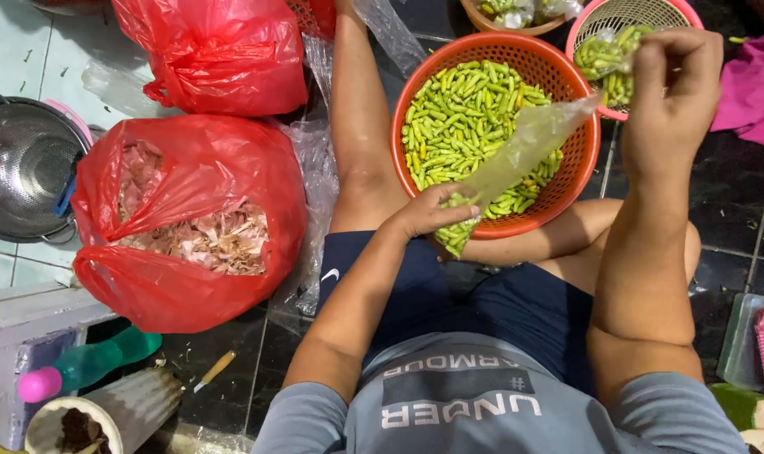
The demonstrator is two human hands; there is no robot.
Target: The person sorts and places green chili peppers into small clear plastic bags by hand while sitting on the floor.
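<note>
Landmark: basket of chillies (567, 168), resting on the crossed legs (374, 168). Inside it, loose chillies (458, 109). Over its near rim, plastic bag (516, 155), lower end in left hand (428, 210), upper end in right hand (676, 76). Behind it to the right, smaller basket (588, 25). Left of it, two sacks (189, 219); farther left, metal colander (21, 168).

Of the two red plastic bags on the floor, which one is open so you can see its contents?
The nearer, larger red bag, beside the person's thigh: its mouth gapes, showing pale papery peelings. The farther red bag above it is bunched closed.
</note>
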